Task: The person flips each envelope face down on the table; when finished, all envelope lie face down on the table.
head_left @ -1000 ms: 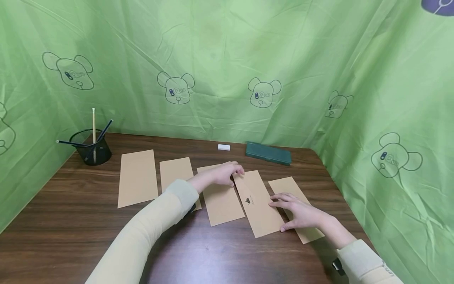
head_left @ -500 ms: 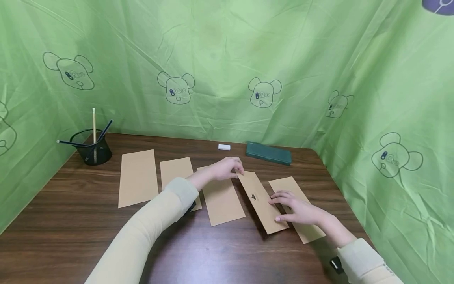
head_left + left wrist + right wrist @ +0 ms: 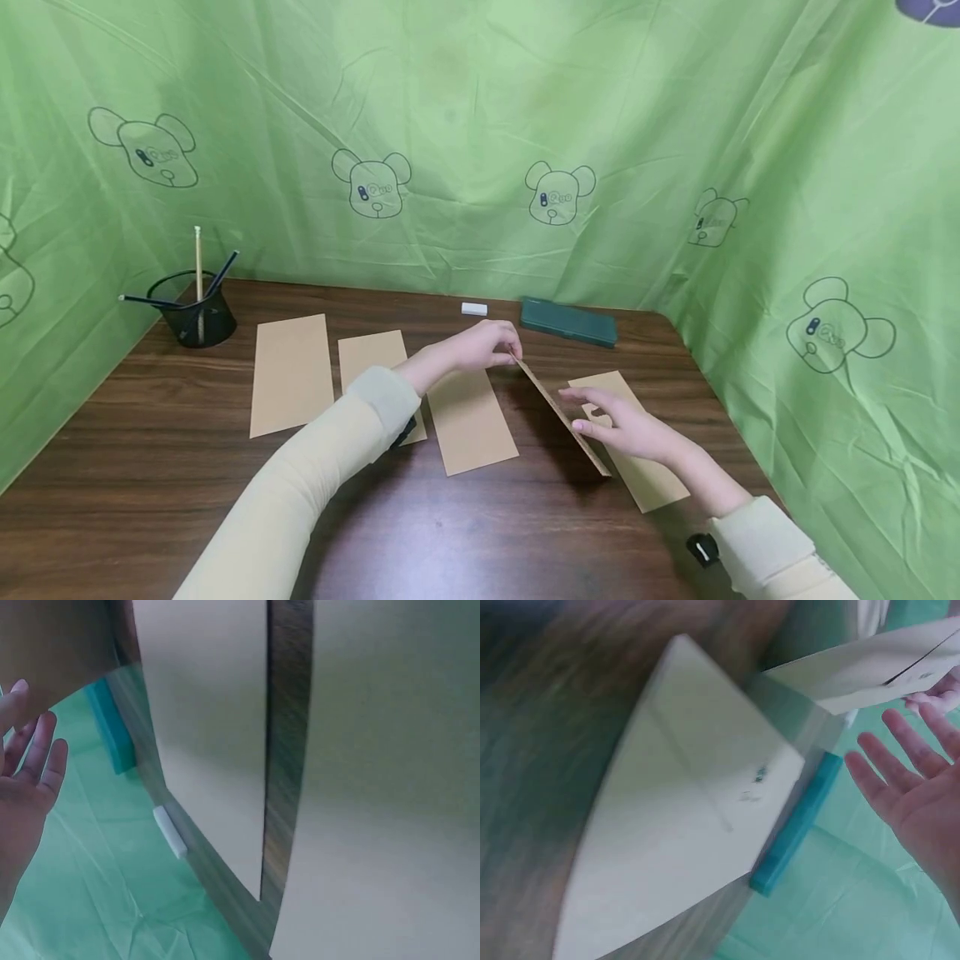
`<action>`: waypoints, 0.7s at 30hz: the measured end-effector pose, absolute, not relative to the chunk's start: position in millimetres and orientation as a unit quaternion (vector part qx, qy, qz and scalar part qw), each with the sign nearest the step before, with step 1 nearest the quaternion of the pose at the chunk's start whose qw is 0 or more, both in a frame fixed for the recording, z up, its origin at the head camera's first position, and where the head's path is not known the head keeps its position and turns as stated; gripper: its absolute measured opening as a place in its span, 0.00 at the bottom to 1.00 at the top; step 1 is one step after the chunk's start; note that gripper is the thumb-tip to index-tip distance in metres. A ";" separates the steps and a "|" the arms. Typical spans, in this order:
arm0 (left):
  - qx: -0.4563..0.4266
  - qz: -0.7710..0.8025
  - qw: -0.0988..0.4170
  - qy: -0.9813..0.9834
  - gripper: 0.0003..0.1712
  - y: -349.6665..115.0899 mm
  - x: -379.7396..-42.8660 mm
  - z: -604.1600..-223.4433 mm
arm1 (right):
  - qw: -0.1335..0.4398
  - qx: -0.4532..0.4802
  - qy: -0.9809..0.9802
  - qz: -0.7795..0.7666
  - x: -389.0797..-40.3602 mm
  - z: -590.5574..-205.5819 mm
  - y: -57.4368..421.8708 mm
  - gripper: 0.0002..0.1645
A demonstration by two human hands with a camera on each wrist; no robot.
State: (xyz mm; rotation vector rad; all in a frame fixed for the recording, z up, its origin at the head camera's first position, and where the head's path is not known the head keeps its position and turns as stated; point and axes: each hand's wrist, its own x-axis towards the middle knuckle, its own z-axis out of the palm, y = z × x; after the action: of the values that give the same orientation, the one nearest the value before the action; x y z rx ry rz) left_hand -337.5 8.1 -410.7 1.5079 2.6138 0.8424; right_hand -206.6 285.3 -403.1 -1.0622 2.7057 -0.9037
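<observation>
My left hand (image 3: 483, 343) pinches the far end of a brown paper envelope (image 3: 546, 394), which stands tilted on its long side and shows nearly edge-on in the head view. In the right wrist view the raised envelope (image 3: 877, 667) shows a dark line and a small print on its face. My right hand (image 3: 633, 427) hovers at the envelope's right side, its fingers extended and spread in the right wrist view. Beneath that hand lies another envelope (image 3: 654, 486), flat, with a small print. To the left, a plain envelope (image 3: 476, 425) lies partly under my left wrist.
Two more envelopes lie flat at left, one (image 3: 292, 375) fully visible, the other (image 3: 373, 354) partly behind my left sleeve. A black mesh cup (image 3: 204, 323) with pencils stands at back left. A white eraser (image 3: 474, 309) and a dark green case (image 3: 567, 322) lie near the green curtain (image 3: 465, 250).
The envelope in my left hand has gone from flat on the table to tilted up nearly edge-on. My left hand rose slightly; my right hand has come away from the envelope's edge.
</observation>
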 end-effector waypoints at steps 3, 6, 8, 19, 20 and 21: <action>0.484 0.273 -0.004 0.831 0.02 8.6 -337.7 -406.8 | 0.076 -0.334 0.880 -0.328 -205.3 -394.3 280.8 0.29; 0.480 0.278 -0.012 0.832 0.02 9.5 -338.5 -403.2 | 0.089 -0.322 0.883 -0.330 -204.5 -386.8 277.1 0.32; 0.474 0.279 -0.015 0.835 0.03 10.6 -338.7 -400.4 | 0.089 -0.316 0.887 -0.324 -203.8 -382.7 274.8 0.34; 0.472 0.280 -0.024 0.835 0.02 20.7 -339.0 -384.0 | 0.002 -0.359 0.895 -0.264 -208.2 -371.1 270.9 0.35; 0.472 0.280 -0.025 0.835 0.03 21.7 -339.2 -383.3 | -0.008 -0.361 0.897 -0.254 -208.4 -370.7 271.1 0.35; 0.472 0.280 -0.025 0.835 0.03 22.6 -339.4 -382.7 | -0.018 -0.362 0.899 -0.246 -208.7 -370.9 271.7 0.35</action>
State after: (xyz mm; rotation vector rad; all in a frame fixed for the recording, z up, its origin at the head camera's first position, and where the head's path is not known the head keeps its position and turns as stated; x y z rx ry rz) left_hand -339.4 22.6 -382.7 1.5064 2.6667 0.8953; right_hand -208.7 271.7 -370.9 -1.1508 2.8561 -0.7808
